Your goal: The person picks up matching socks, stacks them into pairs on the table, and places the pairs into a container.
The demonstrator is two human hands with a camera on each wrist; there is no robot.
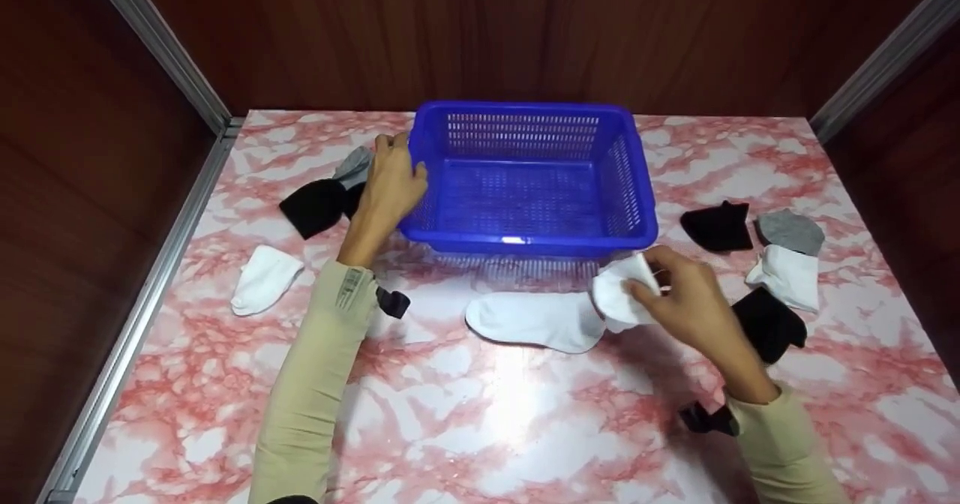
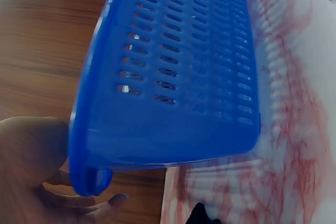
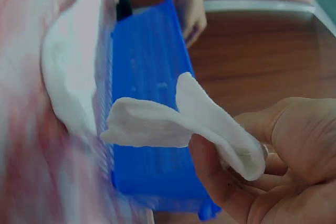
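A blue plastic basket (image 1: 525,245) with slotted walls stands toward the back of the table. At its left end, my left hand (image 1: 394,178) grips the rim, fingers round the edge in the left wrist view. Just off the basket's front right corner, my right hand (image 1: 686,298) pinches a folded white sock (image 3: 210,121) between thumb and fingers. Left of that hand, a second white sock (image 1: 532,320) lies flat before the basket, its right end partly hidden behind the held one.
Left of the basket lie a white sock (image 1: 266,279), a black sock (image 1: 313,208) and a grey sock (image 1: 354,165). On the right are black socks (image 1: 718,226) (image 1: 769,325), a grey sock (image 1: 790,232) and a white sock (image 1: 787,275). Brown panels (image 1: 517,31) enclose the table.
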